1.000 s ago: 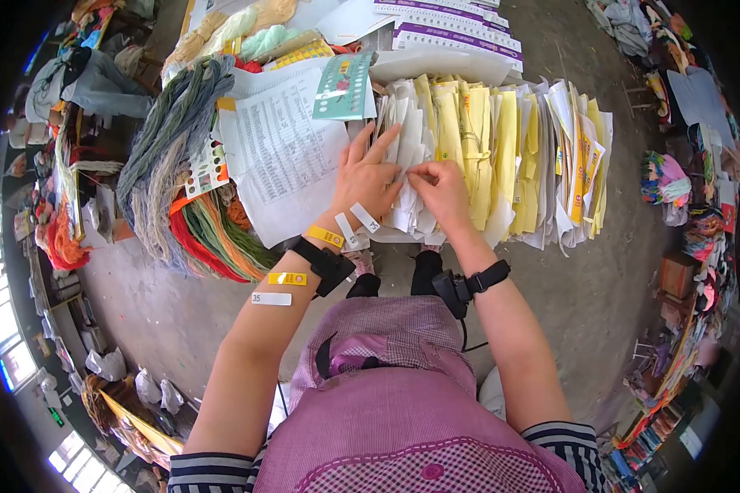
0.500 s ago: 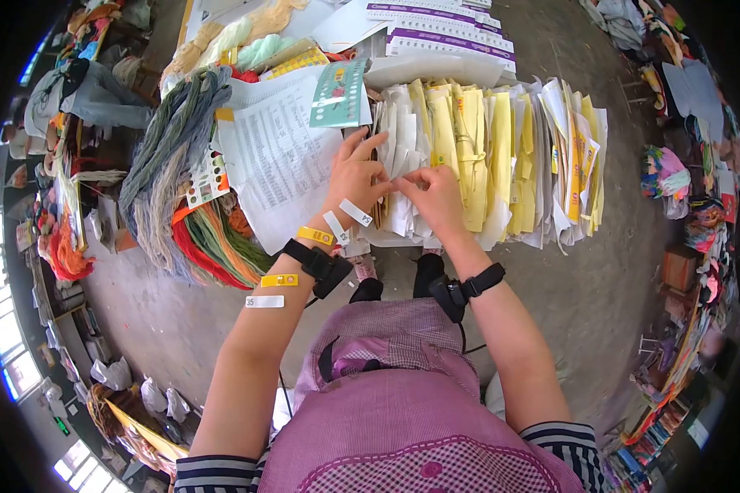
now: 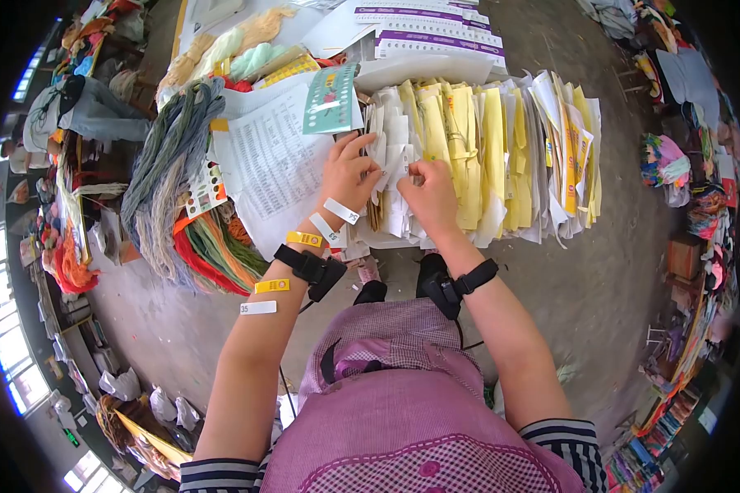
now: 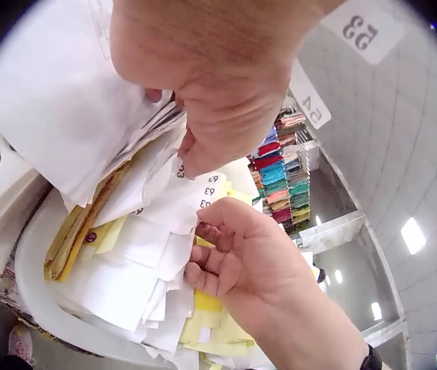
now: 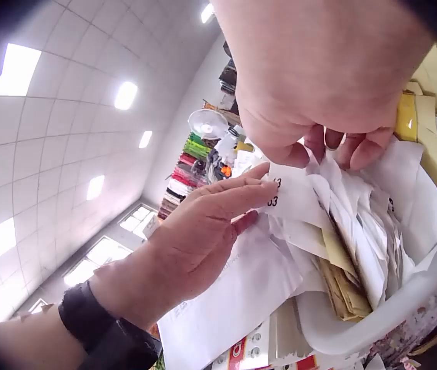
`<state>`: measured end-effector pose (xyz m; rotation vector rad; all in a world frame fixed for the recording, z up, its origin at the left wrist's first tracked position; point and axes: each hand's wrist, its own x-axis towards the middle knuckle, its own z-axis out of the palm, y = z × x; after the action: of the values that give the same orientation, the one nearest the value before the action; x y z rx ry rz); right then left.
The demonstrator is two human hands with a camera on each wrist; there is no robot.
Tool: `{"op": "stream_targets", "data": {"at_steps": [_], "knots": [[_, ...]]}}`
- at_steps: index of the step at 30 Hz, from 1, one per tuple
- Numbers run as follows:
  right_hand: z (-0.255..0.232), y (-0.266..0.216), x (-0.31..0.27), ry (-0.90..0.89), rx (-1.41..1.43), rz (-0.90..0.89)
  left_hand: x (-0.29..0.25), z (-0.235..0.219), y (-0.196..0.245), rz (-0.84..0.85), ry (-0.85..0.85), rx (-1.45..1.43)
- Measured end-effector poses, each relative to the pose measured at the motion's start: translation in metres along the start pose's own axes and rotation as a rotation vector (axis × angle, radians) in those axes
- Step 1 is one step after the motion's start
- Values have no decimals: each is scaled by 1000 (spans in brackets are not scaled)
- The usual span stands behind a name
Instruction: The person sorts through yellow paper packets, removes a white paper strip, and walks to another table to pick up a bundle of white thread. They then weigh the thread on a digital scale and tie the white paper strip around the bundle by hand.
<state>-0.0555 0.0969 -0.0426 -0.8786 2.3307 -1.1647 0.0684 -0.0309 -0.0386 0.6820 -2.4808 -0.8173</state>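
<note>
A long white bin point(image 5: 318, 327) holds a row of upright white and yellow paper packets. At its left end, my left hand point(image 3: 351, 174) has its thumb and index fingertip together at the edge of a white paper point(image 4: 199, 193) printed with several "63" marks. My right hand point(image 3: 432, 197) is close to its right, fingers curled, pinching the same white paper in the right wrist view. Its fingertips partly hide the paper. Number stickers point(image 3: 339, 210) and yellow labels point(image 3: 304, 238) are stuck along my left wrist and forearm.
Left of the bin lie a printed sheet point(image 3: 275, 156), a green card with holes point(image 3: 329, 99) and hanks of coloured yarn point(image 3: 164, 156). Yellow packets point(image 3: 460, 148) fill the bin's middle and right. Purple-and-white cards point(image 3: 440, 37) lie behind it.
My fingertips were together over the white packets half a second ago; now the hands have parted, left hand to the left, right hand slightly right. The whole table has shifted slightly left in view.
</note>
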Motion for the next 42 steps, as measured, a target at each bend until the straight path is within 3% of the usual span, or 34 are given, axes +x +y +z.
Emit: {"op": "stream_targets", "data": {"at_steps": [4, 7, 9, 15, 25, 29, 34, 36, 37, 39, 42], "knots": [[-5, -10, -7, 66, 35, -9, -1, -5, -4, 5, -60, -31], [-9, -14, -12, 123, 17, -130, -2, -7, -2, -12, -74, -31], [-6, -10, -15, -8, -47, -256, -3, -7, 0, -23, -83, -34], [-3, -7, -9, -62, -95, -230, -4, -10, 2, 13, -142, 32], [8, -5, -8, -9, -102, -364, -3, -12, 3, 20, -168, 8], [2, 6, -5, 43, 39, -209, -5, -10, -8, -11, -135, 40], [-15, -17, -12, 124, 264, -5, -5, -15, -3, -22, -143, 57], [-16, -26, -16, -60, 584, 140, -4, -15, -1, -19, -155, 73], [-14, -28, -17, -60, 584, 140, -5, -13, -1, -16, -142, 74], [-10, -34, -16, -6, 317, -361, -5, -12, -2, -13, -125, 81], [-9, -37, -13, -36, 227, -617, -4, -9, -4, -15, -91, 41]]}}
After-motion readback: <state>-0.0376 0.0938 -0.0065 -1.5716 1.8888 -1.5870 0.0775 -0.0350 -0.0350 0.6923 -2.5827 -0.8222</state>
